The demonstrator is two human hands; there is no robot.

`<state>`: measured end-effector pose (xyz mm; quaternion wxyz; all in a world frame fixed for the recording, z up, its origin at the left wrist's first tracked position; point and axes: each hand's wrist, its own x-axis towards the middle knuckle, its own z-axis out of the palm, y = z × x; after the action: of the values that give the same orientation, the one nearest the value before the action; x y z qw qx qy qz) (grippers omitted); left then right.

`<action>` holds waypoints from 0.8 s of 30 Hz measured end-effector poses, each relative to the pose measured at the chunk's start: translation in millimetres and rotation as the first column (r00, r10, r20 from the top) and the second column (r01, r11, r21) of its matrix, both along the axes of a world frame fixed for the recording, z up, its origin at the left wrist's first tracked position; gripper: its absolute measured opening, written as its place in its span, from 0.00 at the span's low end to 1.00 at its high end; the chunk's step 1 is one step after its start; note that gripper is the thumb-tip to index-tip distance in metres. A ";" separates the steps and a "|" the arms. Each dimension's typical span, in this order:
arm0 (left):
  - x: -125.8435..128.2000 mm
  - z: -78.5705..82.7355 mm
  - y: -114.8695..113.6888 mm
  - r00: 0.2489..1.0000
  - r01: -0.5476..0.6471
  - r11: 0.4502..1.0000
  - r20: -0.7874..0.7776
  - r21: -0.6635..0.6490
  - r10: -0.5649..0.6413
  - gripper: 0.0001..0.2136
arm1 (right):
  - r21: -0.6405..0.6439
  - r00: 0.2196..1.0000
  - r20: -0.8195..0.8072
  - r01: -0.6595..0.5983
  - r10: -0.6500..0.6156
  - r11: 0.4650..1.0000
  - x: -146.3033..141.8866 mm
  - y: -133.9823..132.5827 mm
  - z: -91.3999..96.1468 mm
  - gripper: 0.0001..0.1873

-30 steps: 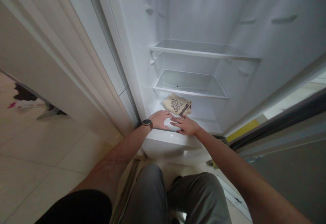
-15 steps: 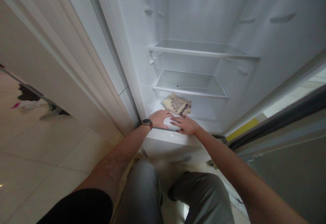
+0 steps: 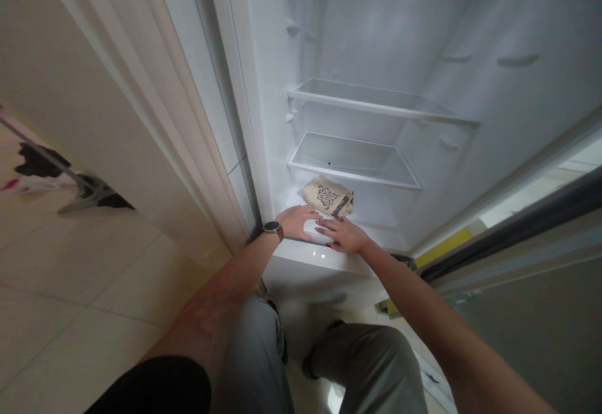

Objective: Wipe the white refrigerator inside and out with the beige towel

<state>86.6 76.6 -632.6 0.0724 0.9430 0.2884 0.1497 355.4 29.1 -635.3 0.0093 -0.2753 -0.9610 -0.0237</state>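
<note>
Both hands are at the front of the bottom floor of an open white refrigerator (image 3: 301,254). My left hand (image 3: 297,218), with a watch on its wrist, curves its thumb and fingers around the left side of a small smooth white object (image 3: 312,228). From the right, the fingers of my right hand (image 3: 345,234) lie stretched over the same object. The hands cover most of it, so its kind cannot be made out. Just behind the fingers, a beige cloth (image 3: 328,196) with a dark ornamental pattern lies folded on the refrigerator floor.
Two glass shelves, a lower one (image 3: 352,158) and an upper one (image 3: 376,97), sit above the cloth. The refrigerator door (image 3: 531,313) stands open on the right. At left are a pale panel (image 3: 141,119) and, on the tiled floor, a dark heap (image 3: 40,160).
The view has shifted slightly, moving the refrigerator a little right and down in the picture. Both hands stay at the white object, nearly unchanged, and the cloth has not moved.
</note>
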 end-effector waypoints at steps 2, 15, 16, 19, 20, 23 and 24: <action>0.2 -0.1 -1.1 0.999 -0.030 0.998 0.025 -0.047 0.031 0.35 | -0.006 1.000 0.008 0.005 -0.005 1.000 -0.8 -0.9 1.9 0.34; 12.3 -5.3 -2.3 0.979 -0.156 0.965 0.095 -0.210 0.179 0.35 | -0.007 1.000 -0.001 0.002 -0.002 1.000 2.8 -0.9 -3.9 0.34; 12.0 -5.6 -1.3 0.980 -0.146 0.968 0.104 -0.203 0.169 0.35 | -0.012 1.000 0.001 0.009 -0.009 1.000 3.0 -1.9 -2.9 0.34; 11.5 -5.0 1.9 0.983 -0.109 0.975 0.124 -0.193 0.134 0.35 | -0.004 0.999 -0.011 0.044 -0.044 0.999 3.3 -5.1 1.1 0.32; 11.5 -4.1 2.5 0.984 -0.099 0.976 0.124 -0.193 0.124 0.35 | 0.007 0.998 -0.024 0.058 -0.058 0.998 3.5 -6.3 2.7 0.31; 10.9 -0.7 1.5 0.985 -0.078 0.980 0.135 -0.182 0.103 0.35 | 0.048 0.993 -0.087 0.084 -0.080 0.995 5.3 -10.0 6.4 0.29; 10.5 0.2 0.3 0.985 -0.074 0.982 0.144 -0.173 0.099 0.35 | 0.058 0.990 -0.116 0.090 -0.083 0.994 6.2 -11.3 6.9 0.29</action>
<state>97.1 76.9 -632.5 0.1664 0.9060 0.3343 0.1993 361.6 17.7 -628.3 0.0714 -0.3172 -0.9448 -0.0390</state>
